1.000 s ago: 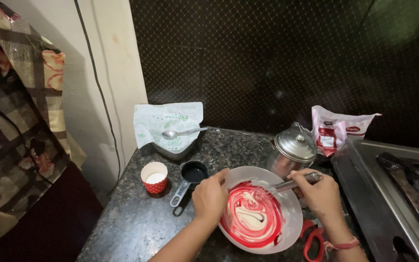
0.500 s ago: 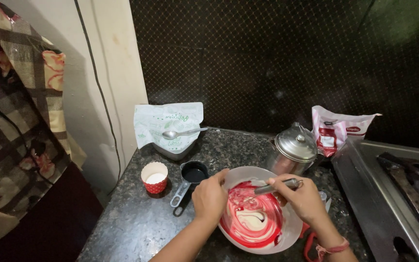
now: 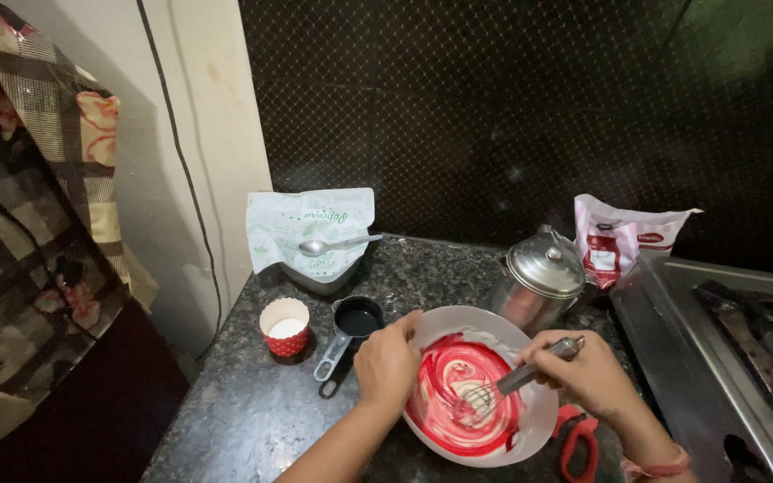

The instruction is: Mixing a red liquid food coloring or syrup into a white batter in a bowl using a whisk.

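Observation:
A white bowl point(image 3: 543, 420) of swirled red and white batter point(image 3: 458, 385) rests on the dark granite counter point(image 3: 252, 411). My left hand point(image 3: 386, 362) grips the bowl's left rim. My right hand point(image 3: 583, 371) holds a metal whisk point(image 3: 503, 386) by its handle, with the wire end down in the batter near the bowl's middle.
Left of the bowl sit a black measuring cup point(image 3: 351, 326) and a red dotted paper cup point(image 3: 284, 326). Behind are a pale bag with a spoon point(image 3: 333, 243) on it, a steel lidded pot point(image 3: 540, 273) and a red-and-white packet point(image 3: 615, 241). Red scissors point(image 3: 576, 443) lie by the stove point(image 3: 744, 349).
My right hand has swung the whisk from the bowl's far right rim down into the batter's middle. The left hand keeps its hold on the rim.

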